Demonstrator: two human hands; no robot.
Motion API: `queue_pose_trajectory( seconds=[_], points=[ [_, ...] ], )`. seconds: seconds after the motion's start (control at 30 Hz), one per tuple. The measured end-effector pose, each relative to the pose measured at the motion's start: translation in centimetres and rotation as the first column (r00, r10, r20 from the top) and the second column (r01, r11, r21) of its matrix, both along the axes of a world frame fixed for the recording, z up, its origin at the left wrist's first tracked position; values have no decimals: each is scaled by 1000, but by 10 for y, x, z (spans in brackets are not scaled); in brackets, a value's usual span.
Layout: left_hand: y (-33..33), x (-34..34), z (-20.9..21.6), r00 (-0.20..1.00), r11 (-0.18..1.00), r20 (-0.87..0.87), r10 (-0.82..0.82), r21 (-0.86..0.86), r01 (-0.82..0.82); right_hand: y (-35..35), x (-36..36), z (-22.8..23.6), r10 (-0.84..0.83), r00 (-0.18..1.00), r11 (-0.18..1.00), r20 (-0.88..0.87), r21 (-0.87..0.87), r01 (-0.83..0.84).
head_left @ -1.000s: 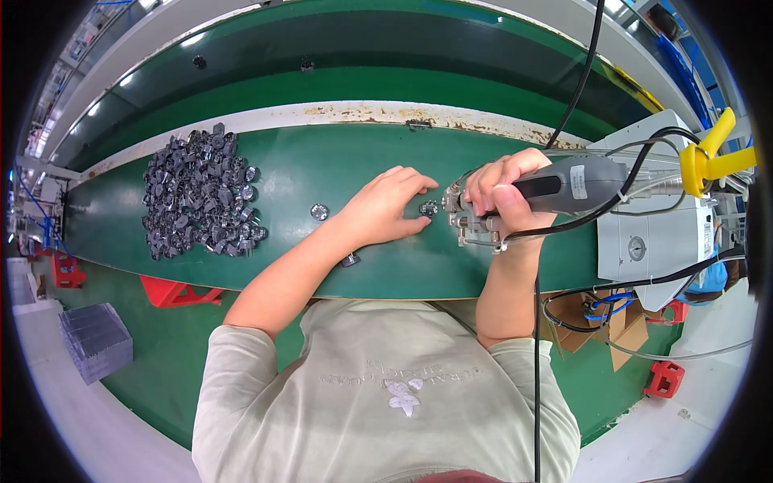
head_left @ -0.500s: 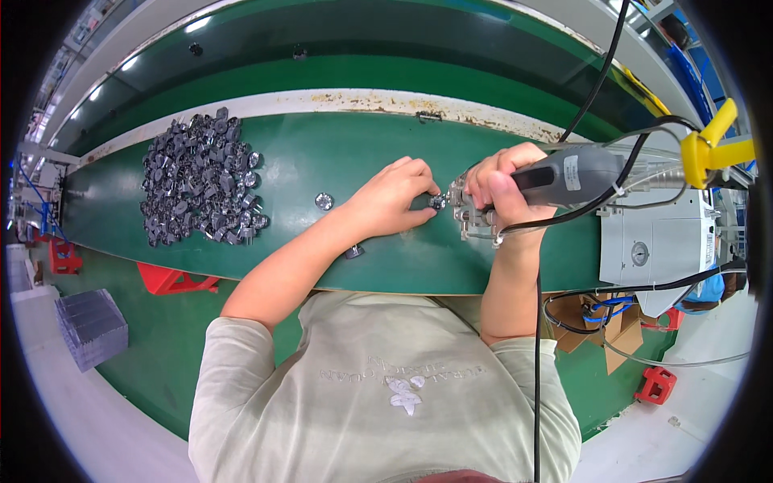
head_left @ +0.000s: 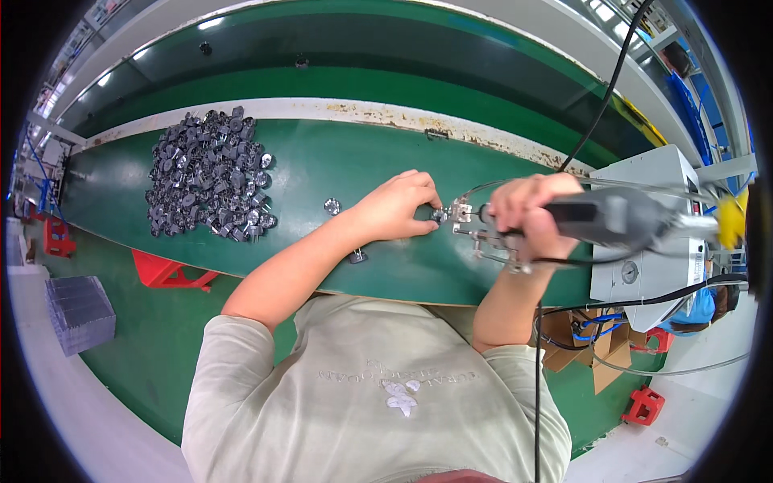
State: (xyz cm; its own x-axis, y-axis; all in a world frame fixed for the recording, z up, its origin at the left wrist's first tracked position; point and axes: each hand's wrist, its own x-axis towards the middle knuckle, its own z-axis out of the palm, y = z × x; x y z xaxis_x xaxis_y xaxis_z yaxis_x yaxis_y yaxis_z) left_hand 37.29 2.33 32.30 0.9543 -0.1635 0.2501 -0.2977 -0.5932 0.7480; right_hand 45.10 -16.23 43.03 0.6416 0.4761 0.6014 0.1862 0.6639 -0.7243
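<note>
My left hand (head_left: 398,207) rests on the green workbench with thumb and forefinger pinched on a small dark part with shiny metal on it (head_left: 439,216). My right hand (head_left: 531,211) is wrapped round a grey and black powered screwdriver (head_left: 608,213), lying almost level and blurred by motion. At its front end a metal feed head (head_left: 463,211) sits close beside the pinched part; whether they touch I cannot tell. Left of my left hand lies a loose round part (head_left: 332,207), shiny side up. Another dark part (head_left: 358,257) lies just below my left forearm.
A large heap of similar dark parts (head_left: 209,177) covers the bench's left side. A white machine with a dial (head_left: 644,253) stands at the right end. Black cables and clear tubing run from the screwdriver past a blurred yellow piece (head_left: 731,221). Red stools (head_left: 173,270) stand below.
My right hand has drawn the screwdriver to the right and slightly toward me, and more of the feed head shows. My left hand still pinches the part. The whole view has shifted slightly.
</note>
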Motion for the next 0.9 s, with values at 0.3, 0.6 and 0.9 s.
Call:
queue_pose_trajectory(
  seconds=[0.3,0.6,0.9],
  points=[
    [-1,-3,1,1000,1000,-18,-13,8,13,0,-5,-6,-25,992,998,-121,-64,17],
    [-1,-2,-1,1000,1000,4,-14,-7,14,3,-7,-15,-63,988,980,-142,-194,34],
    [-2,-2,2,1000,1000,13,-7,11,7,7,-9,-18,-22,996,970,-91,-243,-1]
  ],
)
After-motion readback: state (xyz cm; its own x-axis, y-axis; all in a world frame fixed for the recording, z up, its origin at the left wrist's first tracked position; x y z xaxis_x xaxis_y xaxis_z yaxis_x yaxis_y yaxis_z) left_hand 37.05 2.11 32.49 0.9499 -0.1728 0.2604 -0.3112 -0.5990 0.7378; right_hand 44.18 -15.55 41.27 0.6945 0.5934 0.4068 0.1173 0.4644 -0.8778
